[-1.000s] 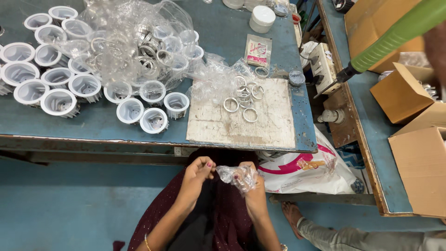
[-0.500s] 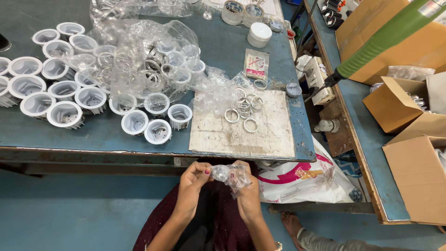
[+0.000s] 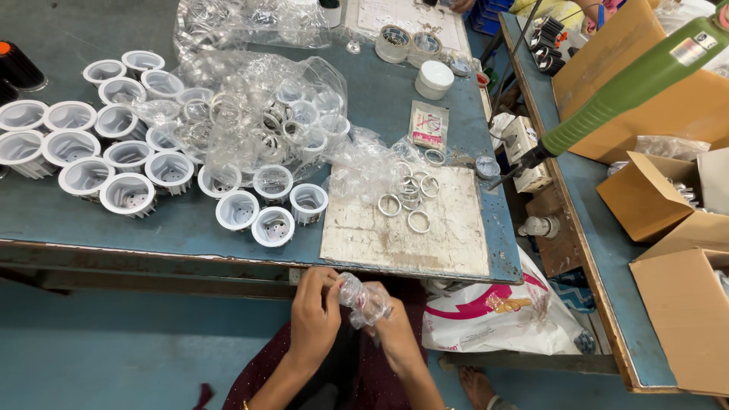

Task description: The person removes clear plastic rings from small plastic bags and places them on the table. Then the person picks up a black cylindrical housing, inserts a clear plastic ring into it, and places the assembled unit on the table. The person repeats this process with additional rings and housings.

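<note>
Both hands are held over my lap, just below the front edge of the blue table (image 3: pixel 91 220). My left hand (image 3: pixel 315 315) pinches one end of a small crumpled clear plastic bag (image 3: pixel 363 298), and my right hand (image 3: pixel 395 334) grips the bag from the other side. On the table just above lie several silver rings (image 3: pixel 406 199) on a worn white board (image 3: pixel 425 235), half spilled from a clear bag (image 3: pixel 364 163). White round ribbed housings (image 3: pixel 273 226) stand in rows to the left.
A large clear bag (image 3: pixel 258 114) of rings and housings lies mid-table. A green power tool (image 3: pixel 630 87) hangs at the right above open cardboard boxes (image 3: pixel 653 197). A white and pink plastic sack (image 3: pixel 493 311) sits beside my right knee. White jars (image 3: pixel 434 78) stand at the back.
My view has tilted up, showing more of the table's far side. Both hands keep working the small clear bag, shifted a little lower and toward the middle.
</note>
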Motion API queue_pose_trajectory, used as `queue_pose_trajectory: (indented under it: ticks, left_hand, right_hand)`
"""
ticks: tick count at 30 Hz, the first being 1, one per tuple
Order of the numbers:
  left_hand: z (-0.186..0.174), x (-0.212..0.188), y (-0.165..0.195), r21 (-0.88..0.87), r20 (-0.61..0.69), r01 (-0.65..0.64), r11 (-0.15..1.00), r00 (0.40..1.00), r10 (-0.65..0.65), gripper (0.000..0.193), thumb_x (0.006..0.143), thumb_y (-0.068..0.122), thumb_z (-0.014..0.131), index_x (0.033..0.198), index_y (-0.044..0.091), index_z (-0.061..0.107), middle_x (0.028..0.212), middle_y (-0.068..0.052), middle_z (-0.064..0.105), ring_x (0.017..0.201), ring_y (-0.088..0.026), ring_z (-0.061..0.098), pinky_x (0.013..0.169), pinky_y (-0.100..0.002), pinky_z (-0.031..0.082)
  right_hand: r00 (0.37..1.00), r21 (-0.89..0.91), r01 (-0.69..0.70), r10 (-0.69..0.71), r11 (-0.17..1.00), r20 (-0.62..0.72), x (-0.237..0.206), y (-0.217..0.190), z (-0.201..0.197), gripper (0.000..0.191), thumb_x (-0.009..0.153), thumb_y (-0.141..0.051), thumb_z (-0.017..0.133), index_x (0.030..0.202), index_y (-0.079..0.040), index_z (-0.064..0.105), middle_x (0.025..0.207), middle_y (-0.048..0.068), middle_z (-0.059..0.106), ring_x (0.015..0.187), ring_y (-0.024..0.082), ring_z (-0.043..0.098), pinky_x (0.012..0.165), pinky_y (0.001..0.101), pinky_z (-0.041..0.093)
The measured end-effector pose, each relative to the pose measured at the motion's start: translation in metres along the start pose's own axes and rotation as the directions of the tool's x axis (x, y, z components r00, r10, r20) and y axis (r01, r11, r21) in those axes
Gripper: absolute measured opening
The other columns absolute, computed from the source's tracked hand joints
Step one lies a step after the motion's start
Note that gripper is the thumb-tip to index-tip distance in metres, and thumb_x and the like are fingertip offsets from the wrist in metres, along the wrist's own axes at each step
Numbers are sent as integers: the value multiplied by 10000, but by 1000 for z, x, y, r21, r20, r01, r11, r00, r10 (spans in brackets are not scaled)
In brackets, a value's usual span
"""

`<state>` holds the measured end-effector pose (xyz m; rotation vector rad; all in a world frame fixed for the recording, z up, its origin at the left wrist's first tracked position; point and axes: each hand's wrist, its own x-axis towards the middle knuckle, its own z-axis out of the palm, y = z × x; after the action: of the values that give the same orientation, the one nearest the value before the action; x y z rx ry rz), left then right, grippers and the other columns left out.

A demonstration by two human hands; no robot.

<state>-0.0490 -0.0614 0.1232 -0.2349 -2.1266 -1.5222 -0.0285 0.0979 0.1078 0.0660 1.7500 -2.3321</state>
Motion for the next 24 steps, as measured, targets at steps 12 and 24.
queue_pose_trajectory:
  ticks: [12, 24]
  left_hand:
    - [-3, 1, -8, 24, -11, 152, 988, 988, -151, 128, 941, 68, 662, 931, 6, 551, 752, -154, 659, 644, -305, 678, 581, -385, 507]
    - [-11, 11, 26, 107, 75, -68, 992, 995, 60, 156, 877, 146, 728, 885, 34, 621, 834, -109, 647, 777, -328, 643, 668, -418, 491]
  right_hand:
    - [969, 319, -247, 239, 915, 63, 3, 33, 3, 296, 994, -293, 613, 1151, -45, 650, 901, 9, 646, 704, 75, 564, 530, 224, 419]
    - [979, 278, -151, 104, 949, 176, -5, 19, -13, 426, 968, -401, 682, 1147, -15, 655, 928, 9, 636, 710, 48, 530, 548, 197, 409]
